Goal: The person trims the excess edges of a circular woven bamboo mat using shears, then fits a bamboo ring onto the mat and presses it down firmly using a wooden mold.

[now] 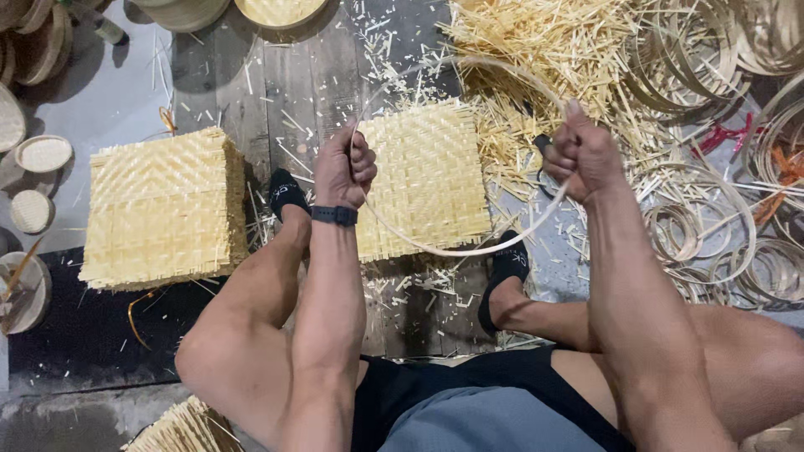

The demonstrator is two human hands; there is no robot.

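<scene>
Far left: small round woven lids scattered on the grey floor. Next, a thick stack of square woven mats, herringbone pattern, pale yellow, frayed at the edges. At the top edge, round woven trays, partly cut off.

Centre-left: left hand, closed in a fist around one end of a thin bamboo strip, dark watch band at the wrist. Behind the hands, flat on the dark planks between two black-socked feet, a single square woven mat, trimmings scattered all about.

Centre: the strip itself, pale, narrow, flexible, bent into a wide loop — one arc sagging low between the fists, another rising over the top toward the right. Ends apparently not yet joined; hoop shaped but unfastened, so judged part-way: bend made, closing and fixing left.

Centre-right: right hand, clenched tight on the other part of the strip, thumb up.

Right: heap of short bamboo offcuts, then many finished bamboo hoops lying piled and overlapping — a sign of much similar work already complete.
</scene>
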